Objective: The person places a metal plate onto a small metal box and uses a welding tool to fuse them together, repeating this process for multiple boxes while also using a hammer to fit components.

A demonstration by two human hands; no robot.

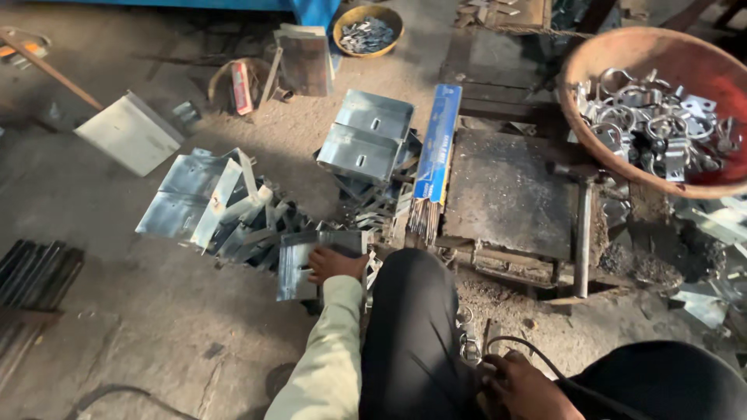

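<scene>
My left hand (333, 264) reaches down to a bent galvanised metal bracket (297, 264) lying on the floor and rests its fingers on the top face; whether it grips the bracket I cannot tell. More such brackets lie heaped just beyond it (210, 202). My right hand (523, 386) is low between my knees, fingers curled around a dark tool with a black cable (537, 359) running from it. My dark trouser leg (408, 334) separates the two hands.
A rusty steel work plate (506, 190) sits ahead with a hammer (582, 225) beside it. A blue box of welding rods (436, 148) lies left of it. A large reddish bowl of metal clamps (661, 117) is at upper right. Steel bars (31, 272) lie far left.
</scene>
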